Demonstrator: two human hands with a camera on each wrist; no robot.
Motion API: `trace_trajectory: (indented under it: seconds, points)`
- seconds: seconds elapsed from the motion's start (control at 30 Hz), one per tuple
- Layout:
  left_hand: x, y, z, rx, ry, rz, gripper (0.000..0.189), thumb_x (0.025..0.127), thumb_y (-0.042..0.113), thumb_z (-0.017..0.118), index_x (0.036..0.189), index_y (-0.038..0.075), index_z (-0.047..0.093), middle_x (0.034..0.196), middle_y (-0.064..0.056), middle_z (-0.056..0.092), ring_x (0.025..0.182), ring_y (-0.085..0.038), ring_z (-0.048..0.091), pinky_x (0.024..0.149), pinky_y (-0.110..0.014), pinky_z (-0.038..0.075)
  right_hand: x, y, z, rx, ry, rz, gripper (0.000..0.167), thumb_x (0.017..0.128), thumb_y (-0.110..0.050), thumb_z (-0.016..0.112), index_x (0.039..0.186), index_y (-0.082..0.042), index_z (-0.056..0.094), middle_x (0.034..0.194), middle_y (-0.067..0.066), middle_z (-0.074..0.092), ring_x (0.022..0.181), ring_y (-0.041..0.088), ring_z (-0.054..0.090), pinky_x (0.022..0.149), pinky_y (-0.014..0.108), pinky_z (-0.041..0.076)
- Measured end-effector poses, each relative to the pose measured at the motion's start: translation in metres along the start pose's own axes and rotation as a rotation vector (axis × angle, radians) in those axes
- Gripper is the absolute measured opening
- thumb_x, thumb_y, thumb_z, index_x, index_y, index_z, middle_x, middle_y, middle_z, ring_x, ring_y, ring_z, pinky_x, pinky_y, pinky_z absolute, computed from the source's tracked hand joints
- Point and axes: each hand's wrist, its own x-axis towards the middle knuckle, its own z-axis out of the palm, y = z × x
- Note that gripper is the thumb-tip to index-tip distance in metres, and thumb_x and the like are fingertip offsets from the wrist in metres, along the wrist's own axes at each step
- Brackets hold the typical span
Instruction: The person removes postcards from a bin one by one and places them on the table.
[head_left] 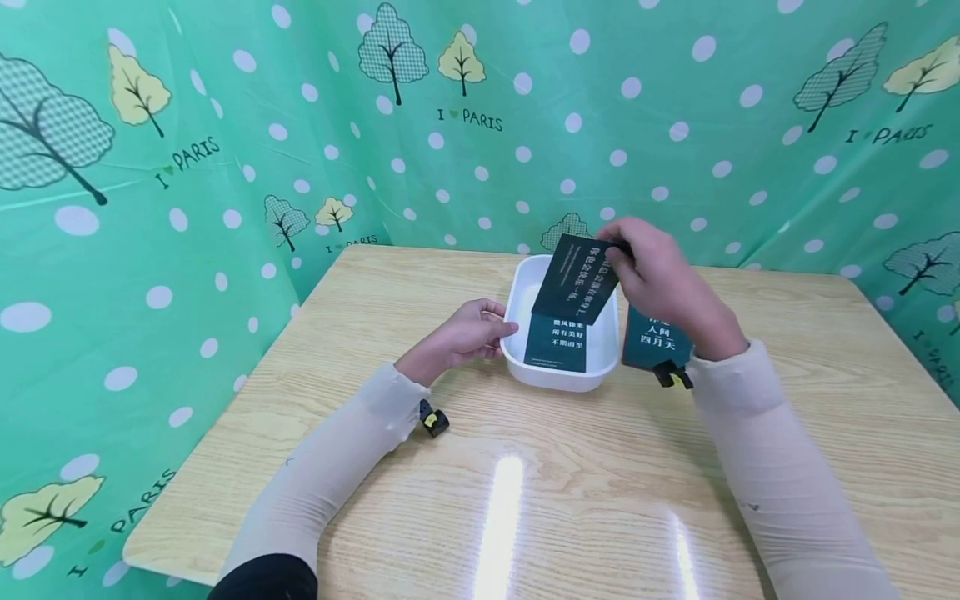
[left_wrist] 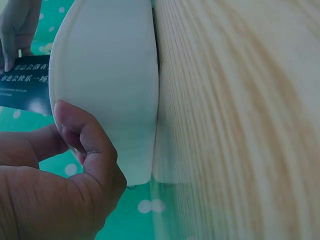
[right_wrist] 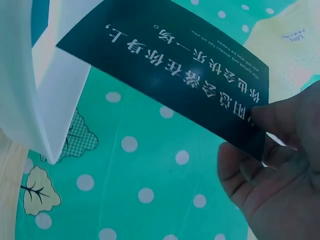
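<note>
A person's two hands work at a white tub standing near the far edge of a pale wooden table. The left hand grips the tub's left rim, thumb on the edge. The right hand pinches one end of a dark green card, holding it tilted above the tub's opening, its lower edge overlapping, from overhead, a second card lying inside. A third dark card, partly hidden by the right hand, lies just beside the tub's right wall. The wood stretches widest on the near side; behind the far edge hangs a green curtain with pale dots and trees.

White Chinese print on the held card includes "你也会快乐一场", with small English reading "will always fall on you" and "You will also be happy". The card in the tub says "微风徐来 所有美好 不期而至"; the third shows "人间 四月天" below a partly covered line. The curtain repeats "I PARIS", a green heart between the words.
</note>
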Motion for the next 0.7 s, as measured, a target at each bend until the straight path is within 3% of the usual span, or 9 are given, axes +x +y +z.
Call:
trace_trajectory:
  seconds: [0.2,0.37,0.7]
  points:
    - [0.0,-0.001,0.0,-0.007,0.001,0.003,0.042,0.1,0.011,0.067,0.135,0.004,0.044,0.113,-0.021,0.063,0.07,-0.019,0.057,0.065,-0.027,0.052,-0.002,0.006,-0.009,-0.057,0.084,-0.039,0.018,0.102,0.009,0.05,0.117,0.009,0.059,0.105,0.019,0.062,0.085,0.027,0.051,0.072,0.036,0.041]
    - [-0.001,0.0,0.0,-0.011,-0.005,0.011,0.039,0.1,0.01,0.066,0.133,0.005,0.044,0.11,-0.02,0.065,0.07,-0.018,0.058,0.064,-0.027,0.052,-0.003,0.011,-0.021,-0.073,0.127,-0.023,0.018,0.101,0.009,0.05,0.117,0.009,0.059,0.106,0.02,0.062,0.087,0.028,0.053,0.073,0.034,0.041]
    - [-0.001,0.0,0.0,-0.018,-0.002,0.016,0.038,0.1,0.009,0.067,0.13,0.004,0.045,0.101,-0.016,0.067,0.068,-0.018,0.057,0.062,-0.027,0.051,-0.014,0.027,-0.046,-0.09,0.176,0.163,0.022,0.105,0.002,0.049,0.123,0.008,0.059,0.112,0.022,0.061,0.093,0.03,0.058,0.075,0.02,0.04]
